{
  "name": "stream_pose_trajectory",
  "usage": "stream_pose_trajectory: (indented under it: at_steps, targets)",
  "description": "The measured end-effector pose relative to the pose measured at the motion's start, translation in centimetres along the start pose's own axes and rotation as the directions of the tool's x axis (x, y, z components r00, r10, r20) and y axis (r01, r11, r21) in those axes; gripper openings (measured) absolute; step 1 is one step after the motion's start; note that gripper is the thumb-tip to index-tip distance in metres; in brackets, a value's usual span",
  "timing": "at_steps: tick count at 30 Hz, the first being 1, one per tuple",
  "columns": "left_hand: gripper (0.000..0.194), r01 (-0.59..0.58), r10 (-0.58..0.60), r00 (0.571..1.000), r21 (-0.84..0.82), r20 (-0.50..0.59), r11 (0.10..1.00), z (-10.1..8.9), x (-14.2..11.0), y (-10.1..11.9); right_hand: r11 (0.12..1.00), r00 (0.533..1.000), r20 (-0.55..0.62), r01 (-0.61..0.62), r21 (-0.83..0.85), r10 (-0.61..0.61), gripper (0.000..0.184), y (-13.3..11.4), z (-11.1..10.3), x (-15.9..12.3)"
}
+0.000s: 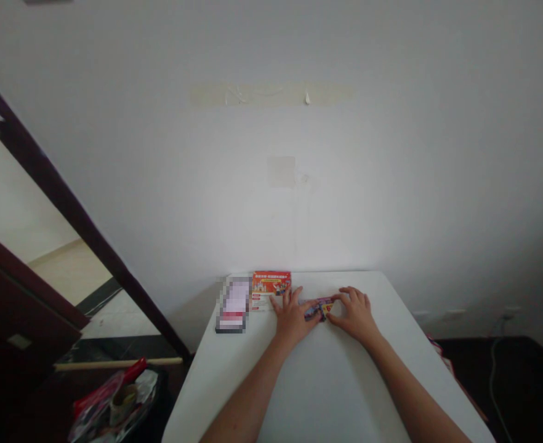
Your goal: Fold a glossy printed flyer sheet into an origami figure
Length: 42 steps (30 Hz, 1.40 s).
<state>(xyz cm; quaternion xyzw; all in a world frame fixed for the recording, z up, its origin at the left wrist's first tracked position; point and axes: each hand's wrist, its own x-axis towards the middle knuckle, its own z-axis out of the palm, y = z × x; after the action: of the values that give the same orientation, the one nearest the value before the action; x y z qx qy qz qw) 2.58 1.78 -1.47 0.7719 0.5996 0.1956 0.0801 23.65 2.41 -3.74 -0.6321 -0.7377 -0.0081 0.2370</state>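
Pinching the card [327, 309] at either end, left hand [293, 316] and right hand [357, 314] grasp what looks light, easily creased, best held by its edges.

Left hand [294, 319] — and right hand [355, 312] — hold a printed piece [327, 309]

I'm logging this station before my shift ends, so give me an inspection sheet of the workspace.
Surface: white table, far edge by the pale wall.
Job's things: small purple printed piece; red-and-white leaflet to its left.
Clutter: phone-like device, pixelated, left of the leaflet.
Hands: left hand at the piece's left end, fingers overlapping the leaflet in view; right hand at the right end, thumb and finger close to it. Grip unclear.
Cables: one pale cable at right, off the table.
Surroundings: heap of mixed items at lower left; dark frame beyond.
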Motion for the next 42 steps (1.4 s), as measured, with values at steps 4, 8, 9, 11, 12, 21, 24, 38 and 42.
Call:
stream_pose_trajectory:
  at_steps: [4,8,9,11,12,21,24,38,42]
  targets:
    - [0.04,-0.007,0.007,1.0,-0.015,-0.004,1.0,0.2,0.1,-0.2,1.0,1.0,-0.027,0.007,-0.03,-0.008,0.048,-0.4,0.6,-0.2]
    - [0.041,0.003,-0.003,1.0,-0.009,0.003,1.0,0.3,0.1,-0.2,0.999,0.999,-0.027,-0.02,-0.043,0.018,0.047,-0.7,0.8,-0.1]
    - [0.041,0.004,-0.004,1.0,-0.007,0.005,1.0,0.3,0.2,-0.2,0.999,0.999,-0.023,-0.026,-0.039,0.025,0.045,-0.8,0.8,0.0]
    - [0.042,0.005,-0.005,1.0,-0.005,0.005,1.0,0.3,0.2,-0.2,0.999,0.999,-0.021,-0.038,-0.025,0.037,0.042,-0.8,0.7,0.2]
    - [0.042,0.005,-0.005,1.0,-0.005,0.003,1.0,0.3,0.2,-0.3,0.999,0.999,-0.024,-0.043,-0.018,0.043,0.039,-0.8,0.7,0.3]
    - [0.041,-0.012,0.012,1.0,-0.004,-0.019,1.0,0.6,0.2,-0.4,0.995,0.991,-0.097,-0.093,0.023,0.095,0.023,0.2,0.6,1.4]
    - [0.039,-0.014,0.014,1.0,0.01,-0.024,1.0,0.6,0.2,-0.4,0.994,0.987,-0.118,-0.104,0.023,0.106,0.02,0.2,0.6,1.6]
    - [0.039,-0.005,0.005,1.0,-0.034,-0.02,0.999,0.3,0.2,-0.2,0.984,0.969,-0.181,-0.175,-0.013,0.17,0.014,0.5,0.7,2.6]
    - [0.039,-0.007,0.007,1.0,-0.043,-0.019,0.999,0.4,0.2,-0.3,0.981,0.963,-0.203,-0.188,-0.039,0.177,0.014,0.3,0.7,2.6]
